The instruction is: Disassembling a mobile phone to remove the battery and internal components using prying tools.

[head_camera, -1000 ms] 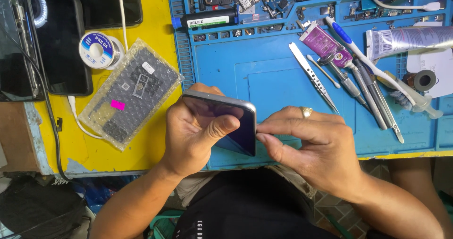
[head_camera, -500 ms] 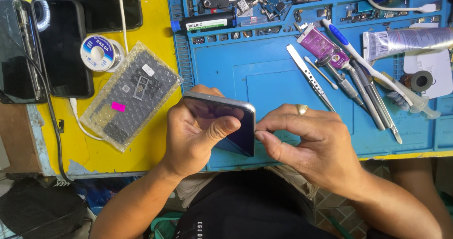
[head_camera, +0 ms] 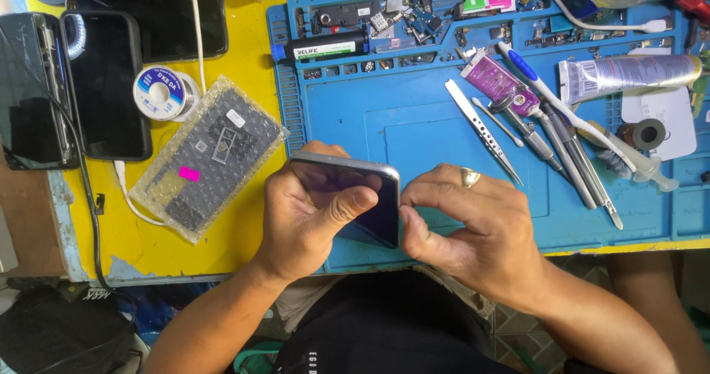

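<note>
A: In the head view, what has changed?

B: Little. The phone (head_camera: 362, 200) is kept in the same upright tilt over the blue mat (head_camera: 414, 115); the right hand (head_camera: 473, 226) has been drawn slightly tighter against its right edge. Fine edge work appears to be continuing.

A: How is it gripped?

B: It is clasped by the left hand (head_camera: 310, 219), thumb laid across the dark glass. The right fingertips are pressed together at the edge; whether anything is pinched cannot be told.

A: Its look?

B: Silver frame, dark unlit screen.
</note>
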